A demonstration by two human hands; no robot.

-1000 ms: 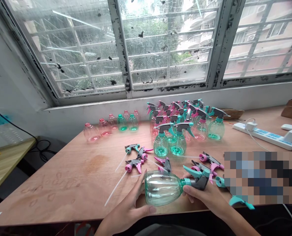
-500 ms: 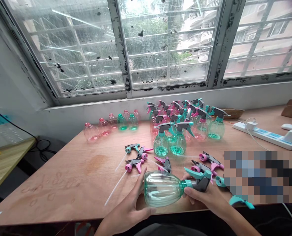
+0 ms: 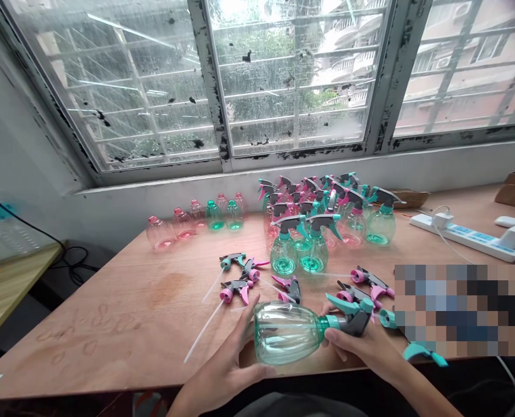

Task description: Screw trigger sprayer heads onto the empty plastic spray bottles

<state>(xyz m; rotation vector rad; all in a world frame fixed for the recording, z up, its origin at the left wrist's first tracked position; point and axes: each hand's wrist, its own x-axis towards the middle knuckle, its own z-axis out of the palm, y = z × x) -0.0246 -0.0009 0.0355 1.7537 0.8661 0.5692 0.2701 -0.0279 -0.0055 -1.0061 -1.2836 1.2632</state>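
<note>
Green bottle sideways over near edge of tabletop. Left hand cups base; right hand pinches collar below spray head. Best: steady bottle lightly, collar square to neck, no forcing.

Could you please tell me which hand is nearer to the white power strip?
Right. The right hand grips the neck of the green bottle, left of the power strip and nearer the camera; the left hand holds the base, farther left.
</note>
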